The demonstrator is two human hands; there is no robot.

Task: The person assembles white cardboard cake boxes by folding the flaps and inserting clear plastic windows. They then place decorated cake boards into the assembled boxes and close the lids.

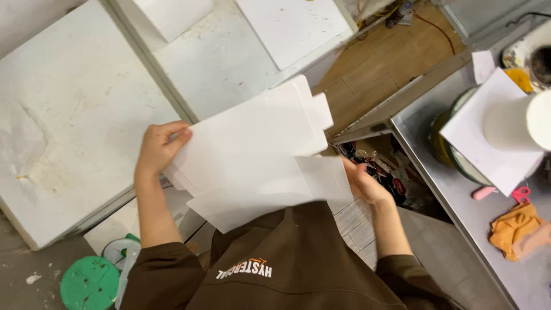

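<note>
At frame centre, the left hand (pixel 159 146) and right hand (pixel 365 185) each pinched the flat white die-cut cardboard sheet (pixel 252 155), fingers closed on its edges; tabs jutted upper right.

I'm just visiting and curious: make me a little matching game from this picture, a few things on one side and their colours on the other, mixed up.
Things:
1. flat cardboard sheet held in both hands
2. round lid on the floor, lower left
3. crumpled cloth on the metal table
4. small scissors beside the cloth

Colours:
A. orange
B. white
C. pink handles
D. green

Pairs: 1-B, 2-D, 3-A, 4-C
</note>
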